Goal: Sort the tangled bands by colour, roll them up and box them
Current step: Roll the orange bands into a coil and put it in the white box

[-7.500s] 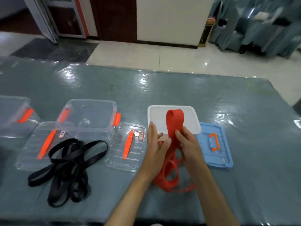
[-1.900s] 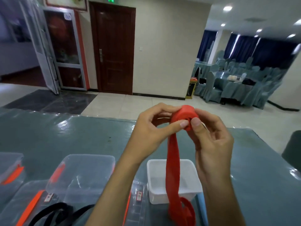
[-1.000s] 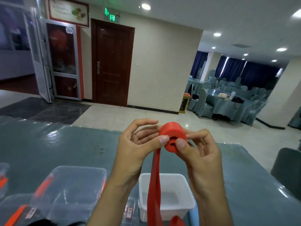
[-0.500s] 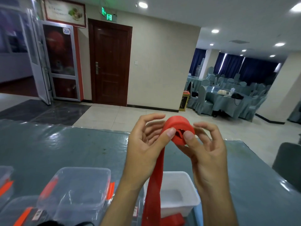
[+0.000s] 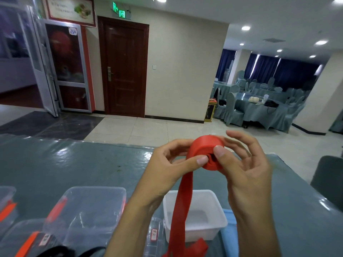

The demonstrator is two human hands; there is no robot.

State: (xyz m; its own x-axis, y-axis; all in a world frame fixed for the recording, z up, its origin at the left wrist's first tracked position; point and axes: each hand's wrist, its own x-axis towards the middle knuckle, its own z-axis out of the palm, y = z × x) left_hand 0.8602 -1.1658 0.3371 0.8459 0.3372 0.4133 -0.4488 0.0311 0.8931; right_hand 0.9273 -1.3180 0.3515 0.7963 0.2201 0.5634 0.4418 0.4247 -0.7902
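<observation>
I hold a red band, partly wound into a thick roll [image 5: 203,148], raised in front of me above the table. My left hand [image 5: 167,167] pinches the roll from the left, thumb on its near face. My right hand [image 5: 245,164] pinches it from the right, thumb at the roll's hollow centre, the other fingers spread behind. The band's loose tail [image 5: 181,210] hangs straight down in front of a white box [image 5: 213,229], and its end bunches at the frame's bottom edge. A black band [image 5: 61,251] just shows at the bottom left.
A clear box with orange latches [image 5: 87,206] stands left of the white box, with clear lids [image 5: 24,240] beside and before it. Another clear box [image 5: 5,199] sits at the far left. A blue lid [image 5: 230,236] lies right of the white box. A dark chair [image 5: 328,180] stands at right.
The roll has grown thicker as both hands keep turning it. The loose tail has shortened and lifted off the table. The view has stayed raised since one second ago.
</observation>
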